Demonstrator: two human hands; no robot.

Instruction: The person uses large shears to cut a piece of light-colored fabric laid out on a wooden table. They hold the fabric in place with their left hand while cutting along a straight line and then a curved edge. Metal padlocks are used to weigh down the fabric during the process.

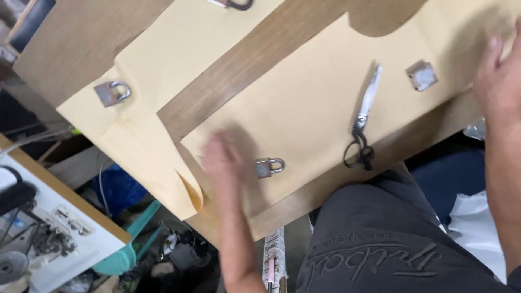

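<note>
Your dark-trousered lap (380,244) fronts the bench (260,59); left hand (222,160), blurred, grip unreadable, beside a padlock (268,167) weighting tan paper (304,103); right hand (502,76) flat. Sweeping could dislodge the scissors (362,122).

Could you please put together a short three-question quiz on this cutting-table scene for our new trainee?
1. True or false: the scissors lie closed on the tan paper pattern.
2. Which metal thing is nearest the left hand? A) the padlock B) the square weight C) the scissors
3. Fill in: the right hand rests flat at the pattern's ____ edge, as seen in the picture.

Key: 1 true; 2 A; 3 right.
</note>
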